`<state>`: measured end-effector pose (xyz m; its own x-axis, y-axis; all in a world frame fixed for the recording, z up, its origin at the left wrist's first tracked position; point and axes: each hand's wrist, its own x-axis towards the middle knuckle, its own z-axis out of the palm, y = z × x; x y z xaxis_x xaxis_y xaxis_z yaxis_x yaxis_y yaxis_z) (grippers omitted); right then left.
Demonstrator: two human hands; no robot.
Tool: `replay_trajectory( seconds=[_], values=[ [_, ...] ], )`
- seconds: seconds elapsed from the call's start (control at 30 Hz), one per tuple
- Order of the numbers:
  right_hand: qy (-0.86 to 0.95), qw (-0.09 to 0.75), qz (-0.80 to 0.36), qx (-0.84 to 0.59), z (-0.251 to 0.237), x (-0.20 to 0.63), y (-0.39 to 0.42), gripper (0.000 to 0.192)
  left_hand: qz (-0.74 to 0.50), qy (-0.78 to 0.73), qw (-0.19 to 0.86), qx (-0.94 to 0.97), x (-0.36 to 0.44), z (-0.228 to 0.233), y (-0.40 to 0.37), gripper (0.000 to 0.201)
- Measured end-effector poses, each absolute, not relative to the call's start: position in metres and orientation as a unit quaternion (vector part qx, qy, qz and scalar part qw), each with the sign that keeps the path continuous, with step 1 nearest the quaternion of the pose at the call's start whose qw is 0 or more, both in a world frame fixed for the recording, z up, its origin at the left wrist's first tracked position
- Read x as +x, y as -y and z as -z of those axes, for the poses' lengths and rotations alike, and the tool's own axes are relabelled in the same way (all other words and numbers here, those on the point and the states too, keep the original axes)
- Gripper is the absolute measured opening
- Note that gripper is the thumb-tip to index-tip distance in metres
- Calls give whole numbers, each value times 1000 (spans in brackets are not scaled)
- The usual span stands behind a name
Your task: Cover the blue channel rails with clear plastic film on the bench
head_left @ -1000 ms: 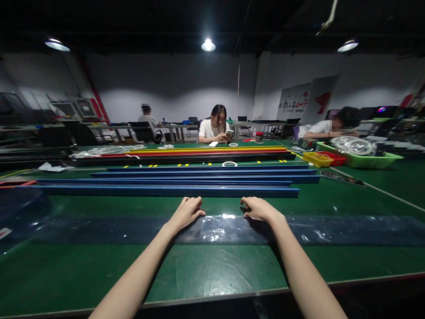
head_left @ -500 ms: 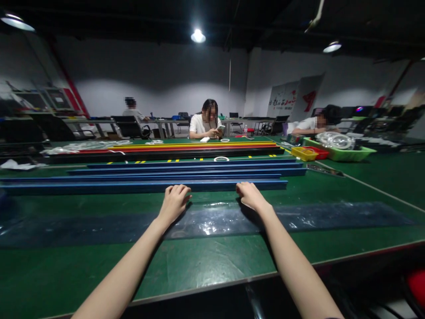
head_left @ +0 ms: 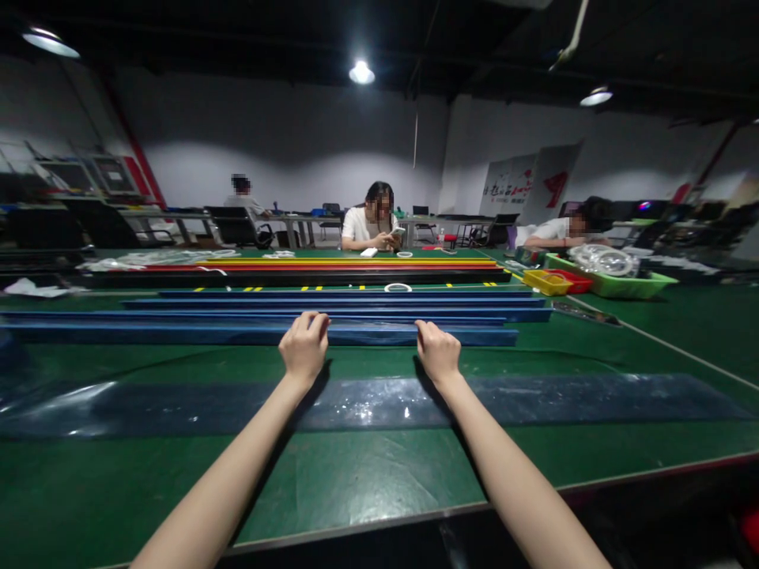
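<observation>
A long dark-blue strip under glossy clear plastic film (head_left: pixel 368 403) lies across the green table in front of me. My left hand (head_left: pixel 304 345) is closed in a pinch above its far side. My right hand (head_left: pixel 437 349) is pinched the same way, a short distance to the right. A thin film edge seems to rise toward both hands from either side, with a faint sheen between them; the fingertips are partly hidden. Just behind the hands lies the nearest blue channel strip (head_left: pixel 379 335).
More blue strips (head_left: pixel 344 303) lie farther back, then yellow, red and black strips (head_left: pixel 356 269). A white ring (head_left: pixel 398 288) sits between them. At right stand a yellow tray (head_left: pixel 545 281) and a green basket (head_left: pixel 643 286). A person (head_left: pixel 359 225) opposite holds a phone.
Both hands have moved forward and slightly closer together, away from the dark-blue strip on the table. A thin film edge now shows raised toward them. The view has shifted slightly.
</observation>
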<state>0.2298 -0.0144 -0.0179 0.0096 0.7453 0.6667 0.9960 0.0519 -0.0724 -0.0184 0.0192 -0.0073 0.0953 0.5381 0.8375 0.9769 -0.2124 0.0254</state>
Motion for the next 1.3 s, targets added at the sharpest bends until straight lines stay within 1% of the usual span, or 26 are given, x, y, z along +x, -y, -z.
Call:
replay_trajectory(
  seconds=[0.17, 0.27, 0.33, 0.37, 0.43, 0.53, 0.6, 0.77, 1.0, 1.13, 1.3],
  values=[
    [676, 328, 223, -620, 24, 233, 2, 35, 378, 568, 259, -684, -10, 6, -32, 23],
    [698, 339, 203, -597, 30, 239, -7, 50, 380, 571, 244, -685, -1, 6, -43, 26],
    [714, 327, 181, -591, 38, 243, -12, 62, 377, 567, 229, -696, 6, 9, -50, 32],
    [722, 313, 172, -592, 42, 246, -15, 65, 369, 561, 221, -707, 10, 13, -53, 37],
    [738, 274, 162, -594, 49, 251, -19, 62, 337, 541, 210, -741, 16, 22, -57, 44],
    [757, 226, 150, -595, 56, 257, -23, 52, 272, 511, 193, -792, 20, 36, -59, 41],
    [763, 212, 142, -593, 57, 260, -25, 49, 242, 508, 176, -808, 21, 42, -57, 39],
    [775, 221, 135, -576, 53, 266, -26, 46, 225, 522, 153, -809, 19, 42, -53, 33],
    [763, 249, 116, -585, 44, 264, -23, 34, 227, 527, 135, -808, 19, 35, -50, 26],
    [762, 221, 124, -597, 36, 261, -12, 31, 206, 525, 130, -815, 16, 28, -41, 23],
    [787, 200, 113, -573, 29, 262, 5, 32, 174, 524, 112, -827, 11, 17, -23, 21]
  ],
)
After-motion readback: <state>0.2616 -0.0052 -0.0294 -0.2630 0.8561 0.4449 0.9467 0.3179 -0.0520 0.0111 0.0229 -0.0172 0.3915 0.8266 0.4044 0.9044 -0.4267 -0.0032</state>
